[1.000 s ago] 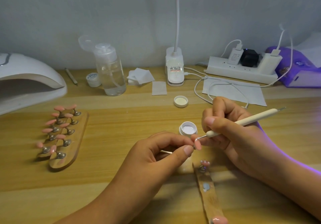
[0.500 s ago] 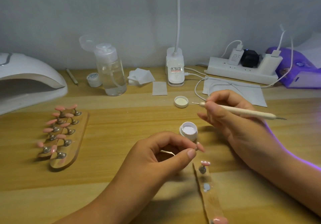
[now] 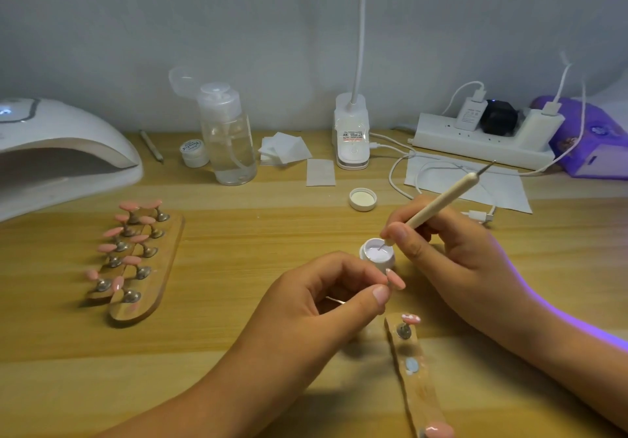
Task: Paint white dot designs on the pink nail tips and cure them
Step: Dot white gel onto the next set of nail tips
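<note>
Evidently early: your right grip (image 3: 452,254) pinches the pen (image 3: 441,201), dipped in the pot (image 3: 377,255); your left grip (image 3: 306,312) pinches one nail (image 3: 396,278); racked nails (image 3: 132,247) look undotted, uncured.

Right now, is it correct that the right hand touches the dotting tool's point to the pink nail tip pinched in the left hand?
Not quite: the right hand does hold the dotting tool, but its point is dipped in the open white jar, apart from the pink nail tip pinched in the left hand. The head view shows it.
</note>
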Available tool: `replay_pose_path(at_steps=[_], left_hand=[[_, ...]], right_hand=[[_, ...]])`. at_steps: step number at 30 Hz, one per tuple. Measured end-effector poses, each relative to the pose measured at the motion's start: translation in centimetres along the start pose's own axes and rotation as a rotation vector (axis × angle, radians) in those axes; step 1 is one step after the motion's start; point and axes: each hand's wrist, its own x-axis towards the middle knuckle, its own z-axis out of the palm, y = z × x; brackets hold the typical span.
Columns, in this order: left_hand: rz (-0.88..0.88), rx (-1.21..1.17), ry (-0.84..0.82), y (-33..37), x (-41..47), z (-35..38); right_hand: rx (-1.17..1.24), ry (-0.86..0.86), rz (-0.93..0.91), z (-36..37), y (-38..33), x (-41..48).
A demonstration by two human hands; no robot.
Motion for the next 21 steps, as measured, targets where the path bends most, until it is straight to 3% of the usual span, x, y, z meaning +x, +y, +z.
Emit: replay_pose_path(at_steps=[14,18,21], left_hand=[[-0.019,0.022,-0.014,-0.01,-0.08,-0.16],[-0.015,0.002,-0.015,-0.01,-0.05,-0.11],[-0.014,-0.008,-0.012,0.00,-0.05,-0.10]], right_hand=[[-0.043,-0.073,0.015,0.16,0.08,0.02],[0.046,0.041,0.054,-0.03,-0.39,-0.03],[0.283,0.191,0.147,-0.35,-0.82,-0.01]])
